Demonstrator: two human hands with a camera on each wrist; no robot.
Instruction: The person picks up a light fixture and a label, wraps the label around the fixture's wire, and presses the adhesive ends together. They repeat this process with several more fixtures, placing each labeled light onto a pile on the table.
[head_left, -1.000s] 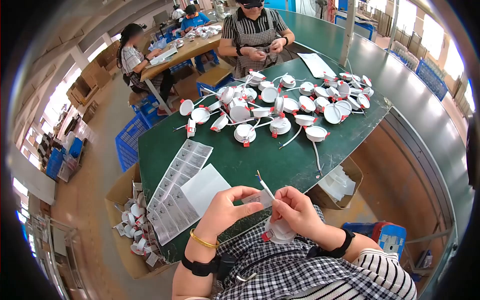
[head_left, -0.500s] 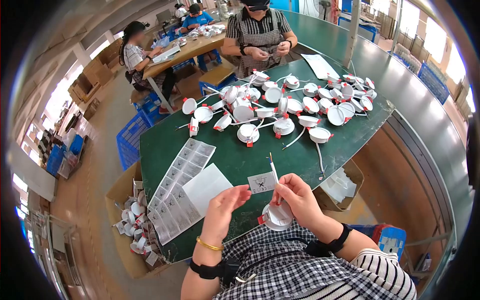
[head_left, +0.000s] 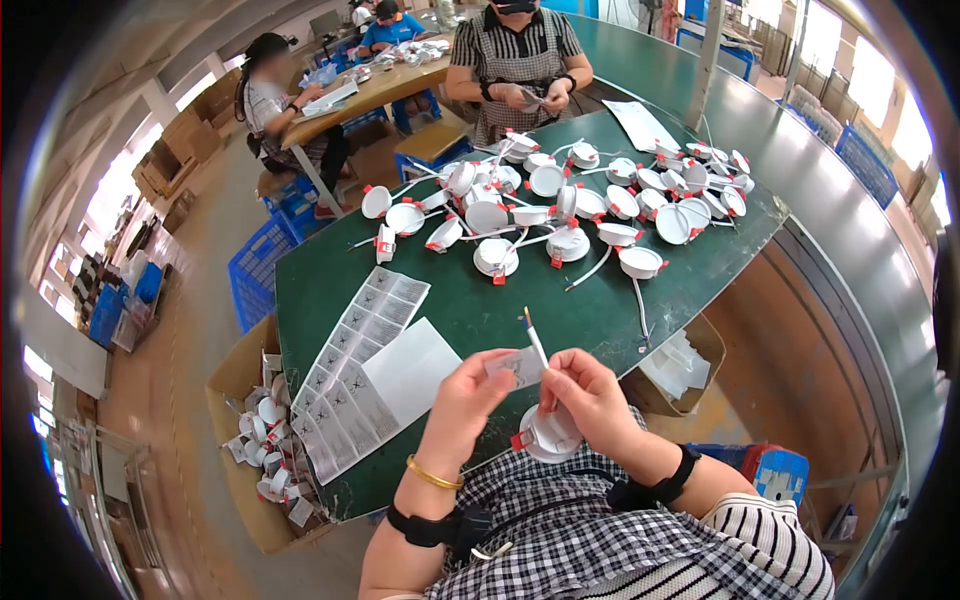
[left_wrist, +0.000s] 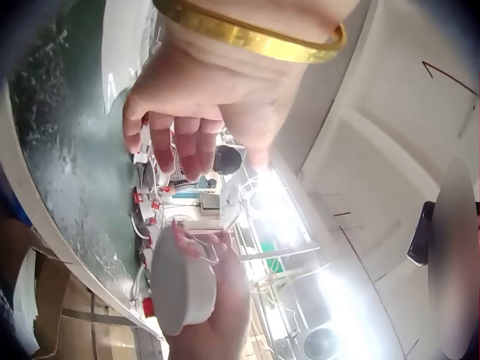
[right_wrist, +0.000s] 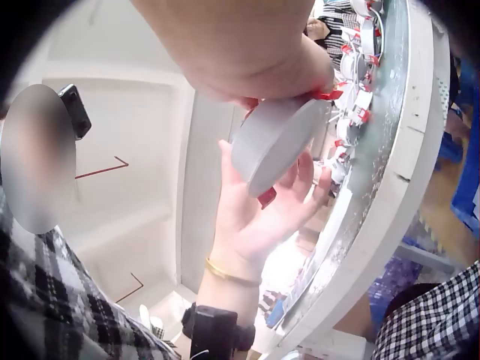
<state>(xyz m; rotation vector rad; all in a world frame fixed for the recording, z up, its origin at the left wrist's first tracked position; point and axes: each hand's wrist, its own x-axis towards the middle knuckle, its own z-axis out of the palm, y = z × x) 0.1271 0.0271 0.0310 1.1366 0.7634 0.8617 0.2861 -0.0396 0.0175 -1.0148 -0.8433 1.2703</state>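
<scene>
My right hand (head_left: 592, 405) pinches the white cable (head_left: 536, 345) of a round downlight (head_left: 552, 434), close below the cable's bare coloured wire ends. From that hand hangs the downlight, a white disc with red-tipped spring clips; its body (right_wrist: 277, 142) also shows in the right wrist view. A small printed label (head_left: 518, 368) sticks out sideways from the cable like a flag. Around the label's free end is my left hand (head_left: 465, 395), thumb in front and fingers behind. In the left wrist view this hand (left_wrist: 210, 105) has its fingers loosely bent, with a gap between thumb and fingertips.
Many downlights (head_left: 485, 217) with cables lie heaped across the green table (head_left: 480, 300). A printed label sheet (head_left: 355, 400) and a white sheet (head_left: 412, 372) lie at the left. Cardboard boxes (head_left: 240, 500) stand by both table sides. Another person (head_left: 515, 75) works opposite.
My left hand drew back from the label to the left, then came in again around its free end. The right hand keeps its pinch on the cable, and the downlight hangs slightly higher than at first.
</scene>
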